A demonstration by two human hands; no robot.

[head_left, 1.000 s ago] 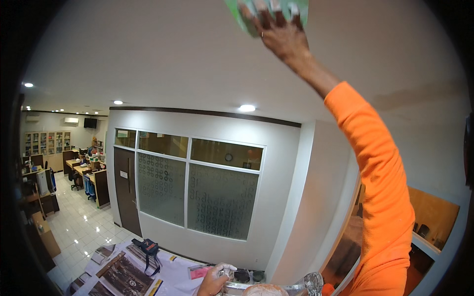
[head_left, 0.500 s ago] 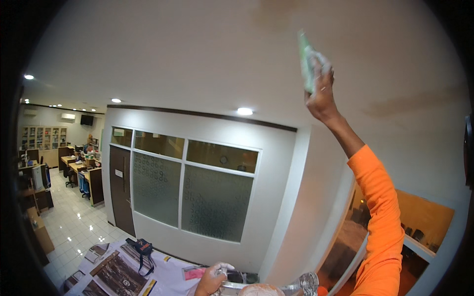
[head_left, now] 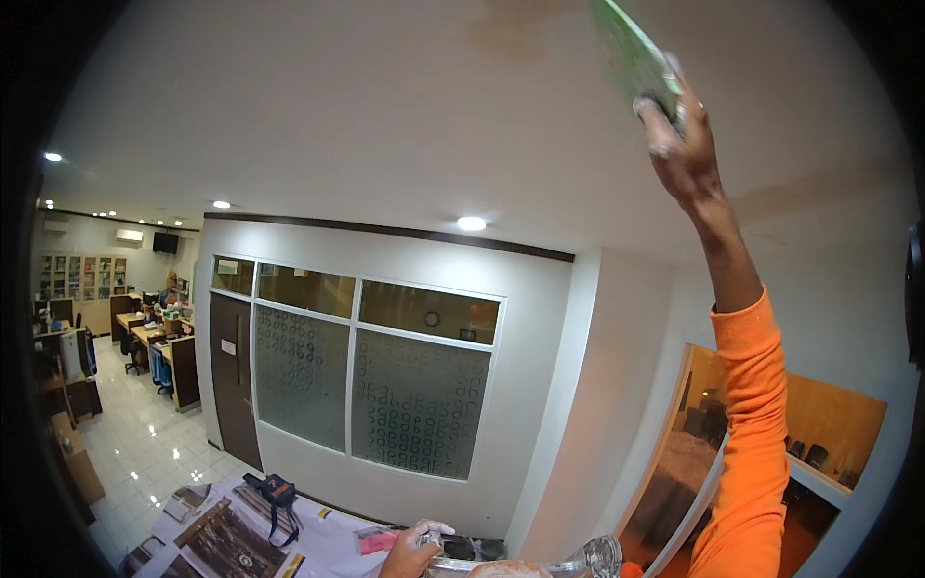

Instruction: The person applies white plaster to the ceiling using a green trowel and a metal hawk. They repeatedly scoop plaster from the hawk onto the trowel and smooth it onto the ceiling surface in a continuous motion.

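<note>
A pale ceiling [head_left: 337, 116] fills the upper part of the view, meeting a white wall [head_left: 535, 337] along a dark trim [head_left: 405, 231]. To the left, a tiled floor [head_left: 145, 443] runs back past desks [head_left: 149, 332] to a bookcase [head_left: 82, 276].

Counted out: one green board [head_left: 631, 48], two hands, three larger lamps [head_left: 472, 223] (smaller ones shine far off), and two brownish patches [head_left: 511, 29] on the ceiling. The wall has one brown door [head_left: 234, 376] and two big frosted panes [head_left: 419, 405] with three small ones above. One dark bag [head_left: 277, 489] lies near the far edge of a printed sheet [head_left: 332, 539]; one pink item [head_left: 376, 541] sits by its right end, beside two dark round things [head_left: 462, 547].

The right hand [head_left: 686, 159], in an orange sleeve [head_left: 747, 433], is raised, its fingers pinching the board's lower end. The board tilts up to the left before the ceiling; whether they touch, I cannot tell. Bare ceiling surrounds it, the nearest lamp well apart. The left hand [head_left: 412, 551] bends its fingers beside a silvery bar [head_left: 462, 568]; their grip is unclear.
</note>
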